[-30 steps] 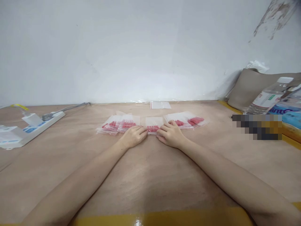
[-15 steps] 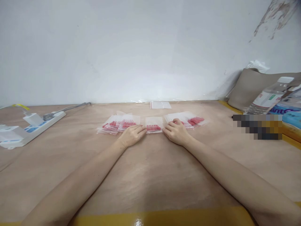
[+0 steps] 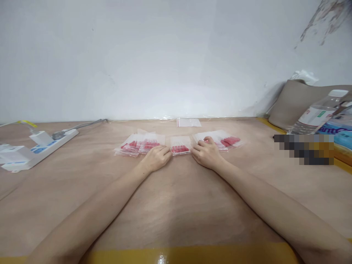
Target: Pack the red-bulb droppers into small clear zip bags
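Observation:
A small clear zip bag (image 3: 180, 141) with several red pieces along its lower part lies flat between my hands. My left hand (image 3: 157, 158) is closed, its fingers pressed together and the tips at the bag's left edge. At the right edge, my right hand (image 3: 206, 153) has its fingers bent, with the tips against the bag. Left of the middle bag is a fanned pile of similar bags (image 3: 132, 144), partly behind my left hand. A second pile (image 3: 230, 141) spreads to the right, partly covered by my right hand. What the red pieces are, I cannot make out.
A stack of flat bags (image 3: 189, 123) lies by the wall. On the left stands a white power strip (image 3: 59, 141) with plugs and a cable. A plastic water bottle (image 3: 316, 115), a grey-brown sheet (image 3: 286, 106) and a blue package (image 3: 341, 137) are on the right.
The view has shifted very slightly, so everything sits a little farther right. Both hands keep their places at the sides of the middle bag.

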`<act>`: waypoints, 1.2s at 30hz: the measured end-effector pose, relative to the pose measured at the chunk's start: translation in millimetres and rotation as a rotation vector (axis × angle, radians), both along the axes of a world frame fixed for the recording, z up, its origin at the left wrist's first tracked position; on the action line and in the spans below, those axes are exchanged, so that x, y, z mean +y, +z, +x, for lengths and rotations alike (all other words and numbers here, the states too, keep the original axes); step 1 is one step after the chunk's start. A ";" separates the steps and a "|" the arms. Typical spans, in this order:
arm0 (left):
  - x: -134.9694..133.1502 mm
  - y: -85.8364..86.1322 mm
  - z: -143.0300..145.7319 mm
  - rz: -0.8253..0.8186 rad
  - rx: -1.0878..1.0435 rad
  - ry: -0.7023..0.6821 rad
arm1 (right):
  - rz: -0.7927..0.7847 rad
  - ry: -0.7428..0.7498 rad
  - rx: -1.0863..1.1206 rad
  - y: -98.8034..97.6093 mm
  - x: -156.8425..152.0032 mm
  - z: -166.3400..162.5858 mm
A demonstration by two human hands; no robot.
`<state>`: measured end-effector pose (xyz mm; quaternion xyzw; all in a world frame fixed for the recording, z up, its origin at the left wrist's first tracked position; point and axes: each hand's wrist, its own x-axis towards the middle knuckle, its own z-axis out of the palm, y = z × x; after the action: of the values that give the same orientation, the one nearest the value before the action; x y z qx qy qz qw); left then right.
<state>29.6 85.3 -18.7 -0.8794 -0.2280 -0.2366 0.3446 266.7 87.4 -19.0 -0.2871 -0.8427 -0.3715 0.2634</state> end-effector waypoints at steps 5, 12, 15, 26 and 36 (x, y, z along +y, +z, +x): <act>-0.9 0.6 4.9 -0.015 -0.009 0.030 | 0.016 0.093 -0.012 -1.0 2.8 -26.9; -0.1 1.4 3.4 -0.023 -0.018 0.040 | 0.062 0.169 -0.035 -4.6 12.1 -49.3; 0.3 1.7 2.1 -0.026 -0.023 0.032 | 0.070 0.180 -0.048 -4.6 14.0 -50.0; -2.8 3.1 -2.3 -0.056 -0.058 0.042 | 0.099 0.156 -0.074 1.7 9.7 -37.1; -4.6 2.2 -4.3 -0.082 -0.072 0.036 | 0.107 0.006 -0.069 0.6 4.4 2.5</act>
<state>25.3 80.8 -16.6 -0.8795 -0.2655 -0.2525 0.3038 269.2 91.8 -18.4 -0.2570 -0.8312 -0.4248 0.2502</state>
